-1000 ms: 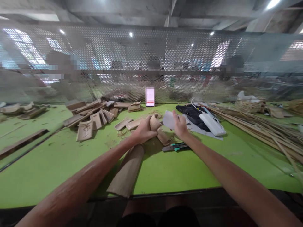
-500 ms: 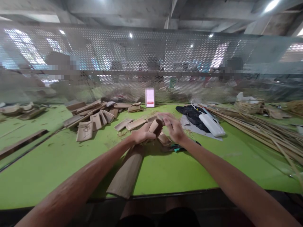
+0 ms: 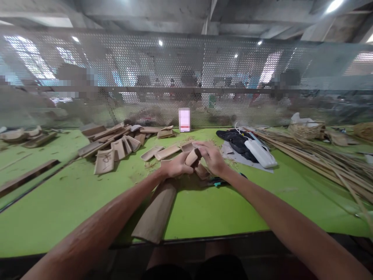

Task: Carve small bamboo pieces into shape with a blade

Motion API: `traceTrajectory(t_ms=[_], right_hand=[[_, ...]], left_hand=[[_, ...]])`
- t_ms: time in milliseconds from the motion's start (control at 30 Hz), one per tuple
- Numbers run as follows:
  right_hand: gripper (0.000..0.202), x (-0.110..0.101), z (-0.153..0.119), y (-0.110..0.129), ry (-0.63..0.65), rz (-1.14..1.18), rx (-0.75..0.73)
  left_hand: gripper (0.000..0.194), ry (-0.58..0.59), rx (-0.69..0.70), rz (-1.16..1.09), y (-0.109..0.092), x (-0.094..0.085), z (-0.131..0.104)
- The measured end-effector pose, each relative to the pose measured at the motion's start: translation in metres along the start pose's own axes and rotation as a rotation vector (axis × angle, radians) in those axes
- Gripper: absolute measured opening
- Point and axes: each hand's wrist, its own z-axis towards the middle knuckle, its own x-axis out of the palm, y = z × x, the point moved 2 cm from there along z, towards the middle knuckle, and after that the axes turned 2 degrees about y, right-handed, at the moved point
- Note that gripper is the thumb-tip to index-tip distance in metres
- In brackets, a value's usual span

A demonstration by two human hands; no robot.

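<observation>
My left hand (image 3: 176,165) is closed round a short curved bamboo piece (image 3: 192,156) above the middle of the green table. Close against the far end of that piece is my right hand (image 3: 213,157), its fingers bent; whatever they grip is too small to make out. Below my left wrist a long, wide bamboo slab (image 3: 157,214) lies toward the front edge. Several trimmed bamboo pieces (image 3: 168,152) rest just beyond my hands. A dark tool with a teal part (image 3: 217,183) lies under my right wrist.
A pile of bamboo pieces (image 3: 104,160) is at the left. To the right are a black cloth item (image 3: 236,143), a white device (image 3: 260,153) and long thin strips (image 3: 317,163). A lit phone (image 3: 184,119) stands before the perforated screen (image 3: 128,77), with people behind.
My right hand has shifted slightly and its fingers now lie closer over the end of the bamboo piece. The held piece has turned and moved a little to the right.
</observation>
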Motion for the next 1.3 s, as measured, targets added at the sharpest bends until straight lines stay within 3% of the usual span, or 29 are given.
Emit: traceTrajectory(t_ms=[167,333,467,733,1000,1300], right_hand=[[0.044,0.003,0.000,0.011,0.078,0.084,-0.034],[0.046,0.000,0.003,0.015,0.060,0.136,0.016],[0.045,0.003,0.004,0.022,0.084,0.160,-0.066],[0.045,0.005,0.002,0.000,0.045,0.089,0.006],[0.042,0.006,0.004,0.021,0.066,0.117,-0.098],[0.044,0.008,0.005,0.009,0.036,0.065,-0.071]], left_hand=[[0.036,-0.034,-0.004,0.017,-0.003,-0.003,-0.002],[0.030,-0.015,-0.019,0.016,0.000,-0.005,-0.001],[0.028,-0.068,0.003,0.045,0.002,-0.006,0.000],[0.025,-0.036,-0.035,-0.115,0.005,-0.003,-0.001],[0.026,-0.053,-0.005,-0.073,0.013,-0.006,-0.001],[0.029,-0.039,-0.046,-0.153,0.028,-0.009,0.001]])
